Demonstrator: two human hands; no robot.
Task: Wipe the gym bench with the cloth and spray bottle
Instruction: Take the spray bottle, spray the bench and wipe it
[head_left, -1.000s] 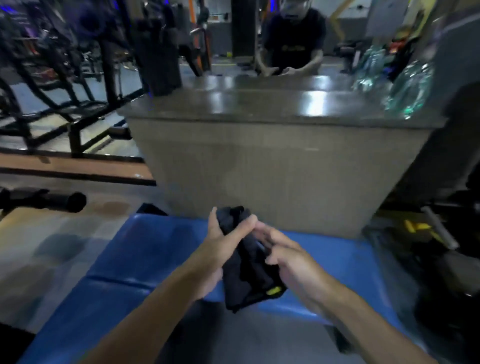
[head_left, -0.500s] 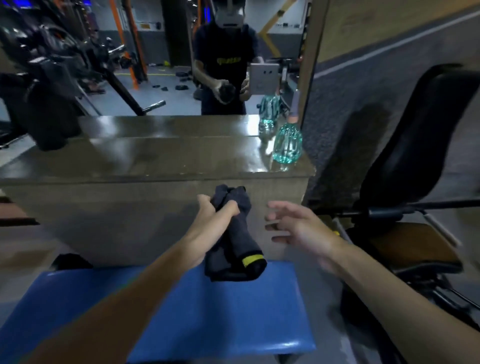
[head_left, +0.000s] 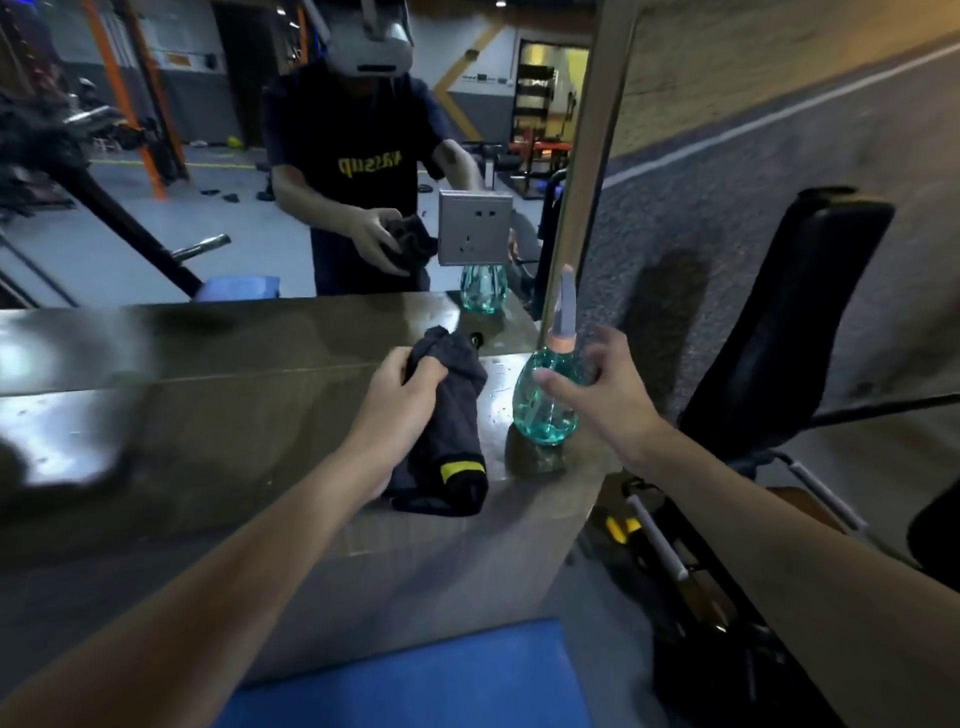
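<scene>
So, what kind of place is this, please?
Most likely a gym: a blue padded bench in front, a black padded backrest on a frame at the right, and a wall mirror that reflects orange rack uprights.

The dark grey fabric cloth with a yellow band (head_left: 452, 431) looks soft, matt and wrinkled. The teal see-through plastic spray bottle (head_left: 540, 415) is smooth and glossy. The brown polished surface (head_left: 208, 415) under it shines and reflects light, like stone. The blue padded bench (head_left: 415, 680) has a smooth, vinyl-like cover with weak shine. The grey wall (head_left: 727, 218) looks rough and grainy. The black padded seat back (head_left: 810, 312) is smooth, like leather.
</scene>
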